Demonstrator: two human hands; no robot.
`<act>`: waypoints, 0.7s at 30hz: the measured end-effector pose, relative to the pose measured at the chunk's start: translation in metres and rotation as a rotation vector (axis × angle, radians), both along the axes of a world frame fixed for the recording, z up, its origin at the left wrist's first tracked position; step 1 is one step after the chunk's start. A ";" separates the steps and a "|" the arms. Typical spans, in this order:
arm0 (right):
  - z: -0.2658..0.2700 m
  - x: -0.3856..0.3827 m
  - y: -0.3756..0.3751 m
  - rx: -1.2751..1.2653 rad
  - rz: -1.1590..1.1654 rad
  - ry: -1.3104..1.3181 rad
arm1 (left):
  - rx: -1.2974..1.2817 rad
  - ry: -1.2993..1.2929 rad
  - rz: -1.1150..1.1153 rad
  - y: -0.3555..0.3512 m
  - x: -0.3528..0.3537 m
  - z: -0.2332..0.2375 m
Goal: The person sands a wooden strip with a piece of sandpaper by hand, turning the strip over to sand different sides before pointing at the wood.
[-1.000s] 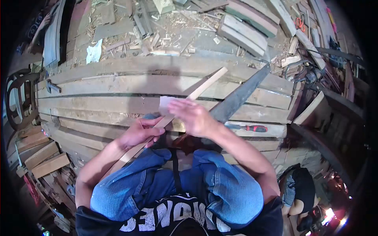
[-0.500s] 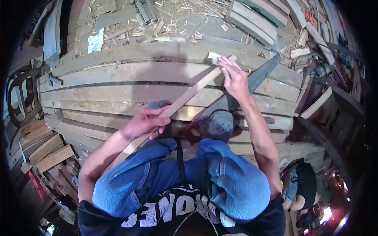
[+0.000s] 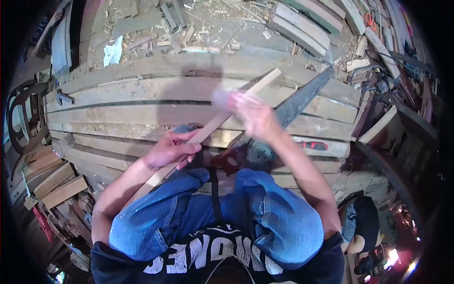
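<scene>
A long, pale wooden strip (image 3: 266,81) slants across my lap, from beside my left thigh up to the right above the planks. Near its middle, my left hand (image 3: 171,150) is closed around it, thumb on top. My right hand (image 3: 255,113) is over the upper half of the strip and smeared by motion. In its fingers is a small pale sheet that looks like sandpaper (image 3: 221,100), blurred against the strip. Under my right forearm lies a handsaw (image 3: 305,98), its dark blade pointing to the upper right.
Wooden planks (image 3: 118,113) span the work area. A tool with a red and black handle (image 3: 314,146) lies on the right. Wood blocks (image 3: 300,29), shavings and a white scrap (image 3: 113,50) are at the back. Another person (image 3: 364,222) is at the lower right.
My right hand has slid down and left along the strip from near its far end, with the pale sheet. My left hand keeps its hold in about the same place.
</scene>
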State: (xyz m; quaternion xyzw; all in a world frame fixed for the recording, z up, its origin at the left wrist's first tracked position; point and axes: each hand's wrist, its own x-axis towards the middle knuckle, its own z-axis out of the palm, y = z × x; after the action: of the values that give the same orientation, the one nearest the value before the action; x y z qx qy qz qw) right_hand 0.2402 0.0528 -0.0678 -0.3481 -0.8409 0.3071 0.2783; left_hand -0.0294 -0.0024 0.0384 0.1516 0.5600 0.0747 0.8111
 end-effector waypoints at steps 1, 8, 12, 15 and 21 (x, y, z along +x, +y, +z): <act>-0.019 0.018 0.017 -0.026 -0.147 -0.027 | 0.010 -0.013 0.011 -0.002 -0.001 -0.002; -0.002 0.015 0.023 -0.097 -0.206 -0.020 | -0.005 -0.011 0.034 -0.001 0.001 0.001; -0.044 0.037 0.049 -0.022 -0.398 -0.043 | -0.008 -0.010 0.012 -0.003 -0.001 0.000; -0.002 -0.002 0.005 -0.175 -0.022 0.178 | 0.006 -0.014 0.013 0.003 0.001 0.005; -0.024 0.014 0.026 -0.175 -0.304 0.096 | 0.020 -0.019 0.004 -0.001 -0.002 0.002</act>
State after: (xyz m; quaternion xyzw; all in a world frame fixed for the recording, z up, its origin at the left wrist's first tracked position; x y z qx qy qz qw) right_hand 0.2542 0.0792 -0.0914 -0.4791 -0.7344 0.3498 0.3298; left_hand -0.0309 -0.0034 0.0408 0.1580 0.5518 0.0835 0.8146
